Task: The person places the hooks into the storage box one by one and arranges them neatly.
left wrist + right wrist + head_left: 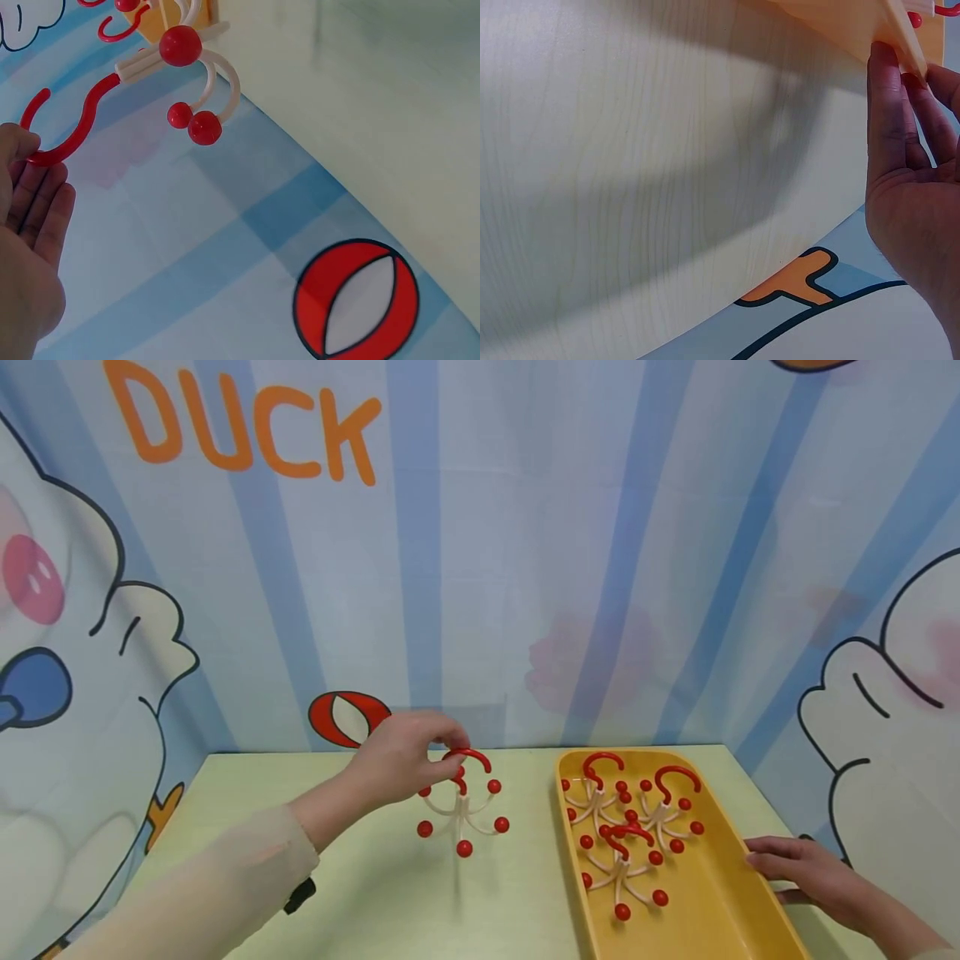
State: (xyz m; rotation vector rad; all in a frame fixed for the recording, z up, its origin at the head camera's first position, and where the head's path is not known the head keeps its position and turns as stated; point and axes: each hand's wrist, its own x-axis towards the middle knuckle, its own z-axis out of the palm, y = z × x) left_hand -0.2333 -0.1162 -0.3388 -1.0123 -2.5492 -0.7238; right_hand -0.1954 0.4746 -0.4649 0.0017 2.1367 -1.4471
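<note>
My left hand [405,756] pinches the red hook of a hanger between thumb and fingers, above the table left of the tray. This hook hanger [462,806] has pale curved arms tipped with red balls and hangs upright. In the left wrist view its red hook [84,120] passes between the thumb and fingertips. At the right, my right hand [813,872] grips the right rim of a yellow tray [727,902], thumb above and fingers beneath, as the right wrist view shows. Three similar hangers, a back-left one [596,802], a back-right one [660,817] and a nearer one [620,872], lie in the tray.
A pale wood-grain table [360,877] carries the tray on its right side. Behind it hangs a striped blue cloth [487,568] with printed cartoon figures and orange letters. It also closes off the left and right sides.
</note>
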